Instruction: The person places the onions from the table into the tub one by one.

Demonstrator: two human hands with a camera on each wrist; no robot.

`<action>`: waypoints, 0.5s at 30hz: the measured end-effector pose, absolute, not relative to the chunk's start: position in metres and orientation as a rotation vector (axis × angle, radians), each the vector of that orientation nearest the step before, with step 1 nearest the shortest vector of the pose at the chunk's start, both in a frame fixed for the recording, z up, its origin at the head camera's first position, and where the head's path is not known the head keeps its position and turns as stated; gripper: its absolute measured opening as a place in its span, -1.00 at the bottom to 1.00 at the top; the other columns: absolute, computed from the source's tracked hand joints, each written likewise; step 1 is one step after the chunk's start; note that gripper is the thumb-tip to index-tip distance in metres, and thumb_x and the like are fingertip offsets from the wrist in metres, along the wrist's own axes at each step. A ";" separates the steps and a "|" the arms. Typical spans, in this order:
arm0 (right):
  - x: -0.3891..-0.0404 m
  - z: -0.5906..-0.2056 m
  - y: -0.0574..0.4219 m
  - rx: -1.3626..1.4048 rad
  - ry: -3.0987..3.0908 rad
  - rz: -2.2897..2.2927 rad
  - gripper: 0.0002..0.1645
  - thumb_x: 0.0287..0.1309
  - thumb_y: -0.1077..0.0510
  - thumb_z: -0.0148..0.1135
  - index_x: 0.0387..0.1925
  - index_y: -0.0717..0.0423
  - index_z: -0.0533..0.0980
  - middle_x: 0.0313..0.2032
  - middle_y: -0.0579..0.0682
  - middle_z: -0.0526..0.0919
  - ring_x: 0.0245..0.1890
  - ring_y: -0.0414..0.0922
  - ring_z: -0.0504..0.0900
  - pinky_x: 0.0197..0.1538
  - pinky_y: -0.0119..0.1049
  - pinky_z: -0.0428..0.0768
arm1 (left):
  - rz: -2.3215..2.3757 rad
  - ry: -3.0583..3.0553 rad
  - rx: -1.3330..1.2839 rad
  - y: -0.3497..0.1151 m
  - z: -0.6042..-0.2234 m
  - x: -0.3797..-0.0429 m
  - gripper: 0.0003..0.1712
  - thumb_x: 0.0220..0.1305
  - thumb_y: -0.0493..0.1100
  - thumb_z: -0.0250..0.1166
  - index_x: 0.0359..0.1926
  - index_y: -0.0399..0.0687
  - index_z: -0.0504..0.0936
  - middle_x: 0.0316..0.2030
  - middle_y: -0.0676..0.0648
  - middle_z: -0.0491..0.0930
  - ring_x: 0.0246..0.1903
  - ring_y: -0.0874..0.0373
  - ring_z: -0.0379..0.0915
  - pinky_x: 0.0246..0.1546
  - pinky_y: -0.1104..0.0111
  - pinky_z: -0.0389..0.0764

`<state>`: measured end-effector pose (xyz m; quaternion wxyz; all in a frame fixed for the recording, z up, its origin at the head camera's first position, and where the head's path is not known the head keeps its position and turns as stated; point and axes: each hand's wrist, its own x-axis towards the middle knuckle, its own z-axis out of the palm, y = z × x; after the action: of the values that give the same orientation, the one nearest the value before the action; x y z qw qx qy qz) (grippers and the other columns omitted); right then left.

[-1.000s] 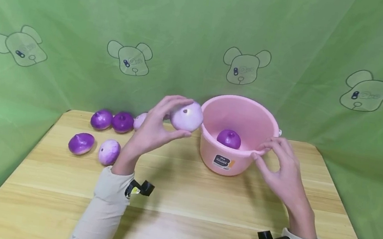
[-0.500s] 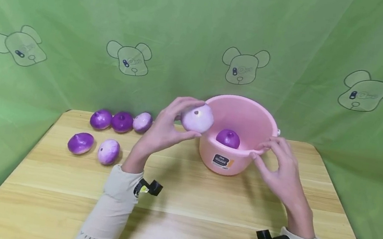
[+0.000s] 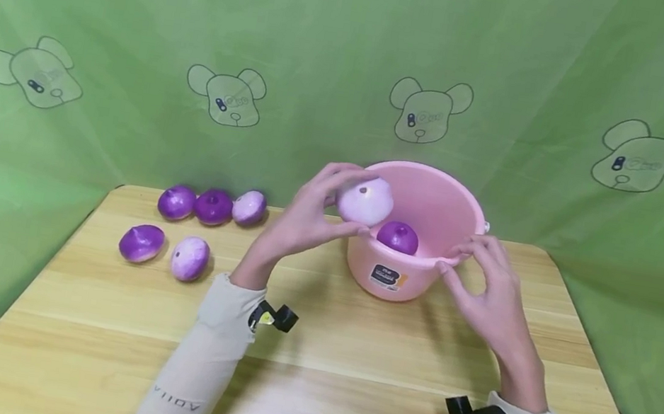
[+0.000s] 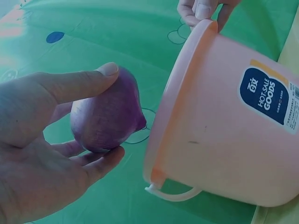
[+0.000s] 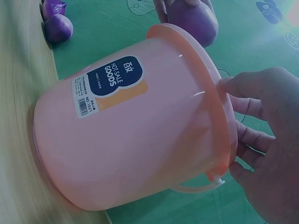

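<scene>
My left hand [image 3: 311,215] grips a purple-and-white onion [image 3: 366,201] between thumb and fingers, at the left rim of a pink bucket [image 3: 386,272]. In the left wrist view the pointed, darker end of that onion [image 4: 112,109] faces the bucket [image 4: 224,121]. My right hand [image 3: 490,291] pinches the bucket's front-right rim, thumb outside and fingers over the edge, as the right wrist view also shows at the rim [image 5: 224,107]. Inside the bucket lies a dark purple onion [image 3: 398,237]; the rest of the bucket's bottom is hidden.
Several onions stand at the table's left: a back row with a dark one [image 3: 213,206] and a paler one [image 3: 249,208], and a front pair [image 3: 142,243]. A green cloth [image 3: 332,35] with bear heads hangs behind the wooden table [image 3: 317,348].
My left hand has carried the pale onion rightward, from left of the bucket to over its left rim, uncovering the back-row pale onion. My right hand has stayed on the rim.
</scene>
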<state>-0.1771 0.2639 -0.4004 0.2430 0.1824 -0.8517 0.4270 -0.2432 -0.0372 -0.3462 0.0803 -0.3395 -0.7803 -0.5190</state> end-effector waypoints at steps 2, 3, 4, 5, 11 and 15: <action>-0.177 -0.400 0.264 0.499 -2.325 1.165 -0.72 0.08 0.37 0.49 -0.15 0.17 0.63 -0.01 0.08 0.57 0.23 0.08 0.40 0.42 0.36 0.21 | -1.555 -2.342 -1.014 -0.033 -0.345 -0.245 -0.10 0.01 -0.24 0.64 0.40 -0.05 0.49 0.34 -0.17 0.36 0.24 -0.03 0.43 0.24 0.25 0.56; -0.178 -0.400 0.264 0.503 -2.322 1.164 -0.72 0.08 0.37 0.49 -0.15 0.17 0.63 -0.01 0.08 0.57 0.23 0.08 0.40 0.42 0.36 0.20 | -1.556 -2.346 -1.013 -0.032 -0.345 -0.246 -0.11 0.01 -0.24 0.64 0.40 -0.05 0.49 0.33 -0.18 0.36 0.24 -0.04 0.43 0.24 0.24 0.55; -0.178 -0.400 0.264 0.507 -2.319 1.163 -0.72 0.08 0.37 0.49 -0.16 0.17 0.63 -0.01 0.08 0.57 0.23 0.07 0.40 0.42 0.35 0.20 | -1.558 -2.349 -1.014 -0.030 -0.345 -0.246 -0.11 0.01 -0.25 0.63 0.40 -0.06 0.49 0.34 -0.18 0.36 0.25 -0.04 0.42 0.25 0.23 0.55; -0.178 -0.400 0.264 0.511 -2.316 1.163 -0.72 0.07 0.37 0.49 -0.16 0.17 0.63 -0.01 0.08 0.58 0.22 0.07 0.40 0.42 0.35 0.21 | -1.557 -2.353 -1.014 -0.028 -0.346 -0.247 -0.12 0.02 -0.25 0.63 0.39 -0.06 0.50 0.34 -0.18 0.36 0.25 -0.04 0.42 0.25 0.24 0.55; -0.178 -0.400 0.264 0.521 -2.307 1.161 -0.72 0.07 0.37 0.49 -0.17 0.17 0.63 -0.02 0.07 0.58 0.22 0.08 0.40 0.43 0.34 0.20 | -1.538 -2.372 -1.007 -0.020 -0.348 -0.250 -0.13 0.03 -0.23 0.63 0.39 -0.03 0.51 0.37 -0.14 0.36 0.25 -0.01 0.41 0.25 0.23 0.53; -0.178 -0.401 0.264 0.519 -2.312 1.153 -0.74 0.08 0.37 0.48 -0.17 0.18 0.63 -0.02 0.07 0.57 0.22 0.06 0.40 0.43 0.32 0.20 | -1.510 -2.381 -0.996 -0.015 -0.348 -0.253 -0.12 0.02 -0.23 0.63 0.39 0.00 0.51 0.39 -0.13 0.32 0.28 -0.02 0.38 0.27 0.15 0.52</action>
<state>-0.1781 0.2644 -0.4007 0.2508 0.1905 -0.8494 0.4236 -0.2525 -0.0147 -0.3475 0.0759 -0.3320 -0.7940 -0.5036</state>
